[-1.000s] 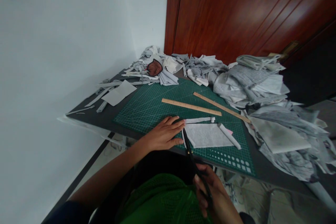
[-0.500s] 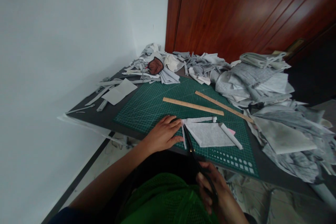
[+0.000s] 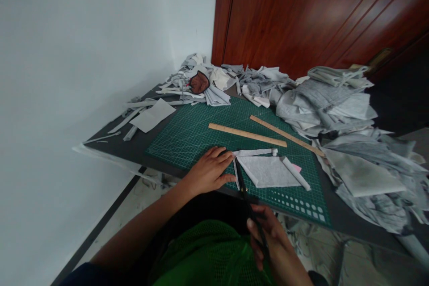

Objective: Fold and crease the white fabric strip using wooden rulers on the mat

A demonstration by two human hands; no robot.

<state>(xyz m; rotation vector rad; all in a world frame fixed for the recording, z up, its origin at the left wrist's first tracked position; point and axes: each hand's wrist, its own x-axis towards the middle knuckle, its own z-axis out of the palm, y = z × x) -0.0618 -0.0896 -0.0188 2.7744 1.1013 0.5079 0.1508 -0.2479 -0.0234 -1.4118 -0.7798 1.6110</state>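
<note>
My right hand [image 3: 270, 237] is closed round the handles of black scissors [image 3: 246, 196]. Their blades point away from me, with the tips at the left corner of a light grey fabric piece [image 3: 268, 172]. My left hand [image 3: 212, 170] lies on the green cutting mat [image 3: 181, 138], thumb spread from the outstretched fingers, and its fingertips touch that fabric corner. A narrow strip [image 3: 237, 174] runs toward me between the left thumb and the blades. Another strip [image 3: 256, 153] lies along the far edge of the piece, curled at its right end.
Two wooden rulers [image 3: 248, 135] lie beyond the fabric. Heaps of grey cloth [image 3: 325, 103] cover the right side, and scraps [image 3: 187, 80] line the back by the wall. A pale rectangular sheet [image 3: 153, 115] rests at left. The table's front edge [image 3: 355, 232] is close to me.
The scissor handles in my right hand have come closer together, and that hand has shifted slightly left. My left hand stays in place on the fabric corner.
</note>
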